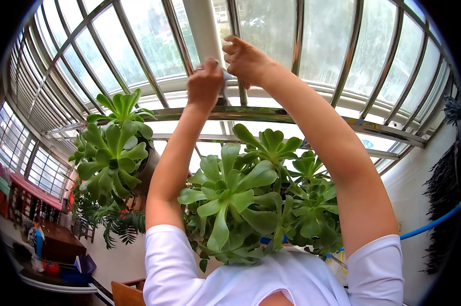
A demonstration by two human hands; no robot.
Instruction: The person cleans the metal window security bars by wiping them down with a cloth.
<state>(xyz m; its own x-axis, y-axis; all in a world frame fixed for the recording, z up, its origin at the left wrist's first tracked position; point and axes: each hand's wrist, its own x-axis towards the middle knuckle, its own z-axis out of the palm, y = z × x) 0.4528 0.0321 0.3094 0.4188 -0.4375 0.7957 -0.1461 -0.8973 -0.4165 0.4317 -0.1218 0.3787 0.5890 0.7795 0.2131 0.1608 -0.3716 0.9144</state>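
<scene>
Both my arms reach forward over the plants to the shiny metal window bars [297, 38]. My left hand [205, 85] is closed in a fist in front of the white window post [202, 30]. A small grey-blue and dark object [226, 75] shows beside its fingers; its kind is too hidden to tell. Just to the right and a little higher, my right hand [244, 60] has its fingers curled by a vertical bar. What those fingers hold, if anything, is hidden. Below my forearms grows a large green rosette succulent [228, 196].
Another succulent [113, 153] stands in a pot left of my left arm. A horizontal metal rail [271, 115] crosses below my hands. On the right are a dark shaggy mop-like thing [442, 204] and a blue hose [429, 224]. Brown wooden furniture [62, 242] stands lower left.
</scene>
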